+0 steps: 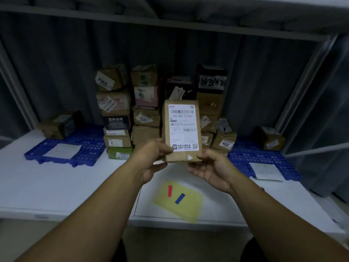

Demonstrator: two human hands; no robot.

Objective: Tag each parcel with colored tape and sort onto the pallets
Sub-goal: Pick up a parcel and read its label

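Head view: parcel (pixel 181 133) upright at frame centre, label (pixel 182 120) readable, left hand (pixel 151 156) and right hand (pixel 213 171) gripping its lower end. Advise: confirm code, retain a one-hand grip, peel matching red tape (pixel 170 190) or blue tape (pixel 179 198) below.

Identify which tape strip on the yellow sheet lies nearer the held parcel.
The red strip; the blue strip lies lower right of it, farther from the parcel.
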